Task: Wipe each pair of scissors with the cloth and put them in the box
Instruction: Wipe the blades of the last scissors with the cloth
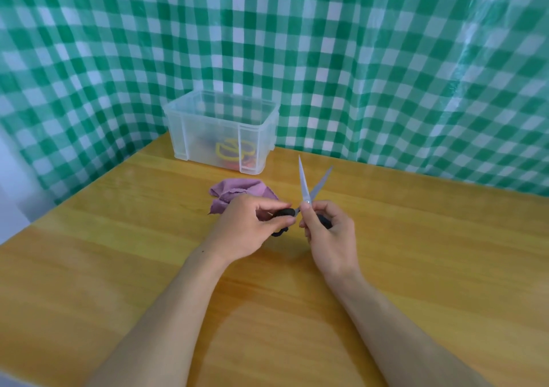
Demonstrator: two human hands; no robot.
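A pair of black-handled scissors (310, 186) stands with its blades spread apart and pointing up and away from me. My left hand (249, 226) grips one black handle loop, and my right hand (328, 232) grips the other, thumb near the pivot. A crumpled purple cloth (237, 192) lies on the table just behind my left hand, untouched. The clear plastic box (221, 131) stands at the back of the table; scissors with yellow and red handles (228, 150) show through its wall.
The wooden table (416, 253) stretches wide to the right and towards me. A green and white checked sheet (386, 59) hangs behind the table and along its left edge.
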